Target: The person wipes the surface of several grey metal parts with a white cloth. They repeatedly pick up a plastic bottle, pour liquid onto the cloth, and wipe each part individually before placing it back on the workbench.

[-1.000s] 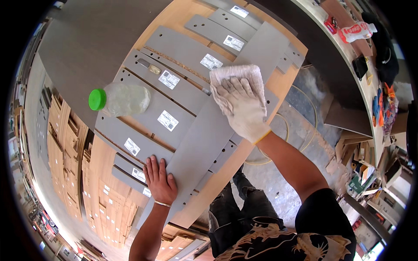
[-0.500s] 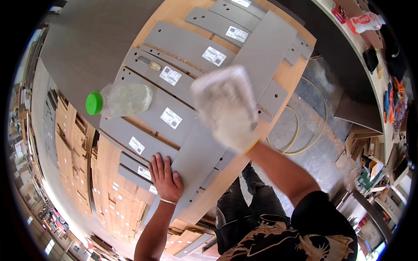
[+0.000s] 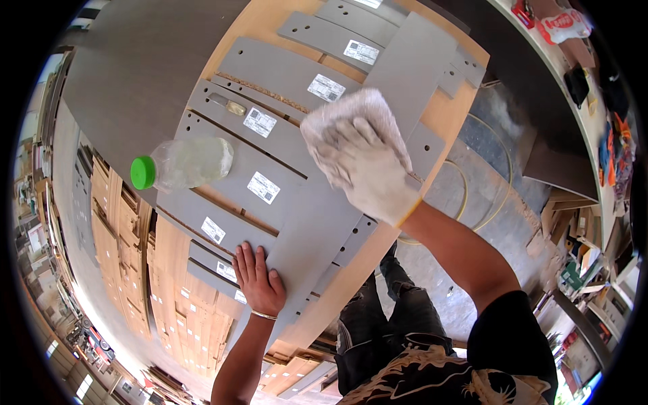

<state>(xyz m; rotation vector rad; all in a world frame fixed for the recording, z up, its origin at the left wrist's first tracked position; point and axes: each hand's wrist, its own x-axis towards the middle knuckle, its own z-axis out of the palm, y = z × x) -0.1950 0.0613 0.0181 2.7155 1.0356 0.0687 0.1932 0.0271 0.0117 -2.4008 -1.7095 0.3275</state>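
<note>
My left hand (image 3: 260, 280), bare, lies flat with fingers stretched on the lower part of a long grey panel (image 3: 304, 229). My right hand (image 3: 371, 169) wears a white glove with a yellow cuff edge and presses a whitish, soiled cloth (image 3: 385, 118) onto the same panel. The cloth sticks out beyond the fingertips, and the thumb side is partly hard to make out. Under and beside the long panel lie several shorter grey boards (image 3: 233, 152) with white labels and drilled holes. A clear bottle (image 3: 196, 163) with a green cap lies on its side on these boards.
A small knife-like tool (image 3: 228, 104) rests on a board beyond the bottle. Wood-coloured board (image 3: 462, 88) shows beneath the grey pieces. A yellow hose (image 3: 506, 172) loops on the floor at right. Stacks of boards (image 3: 179, 290) stand at left; a cluttered bench (image 3: 560, 88) curves along the right.
My right hand and the cloth, blurred before, now show more sharply, with the cloth spread flatter and the arm reaching slightly to the right. My left hand stays in place.
</note>
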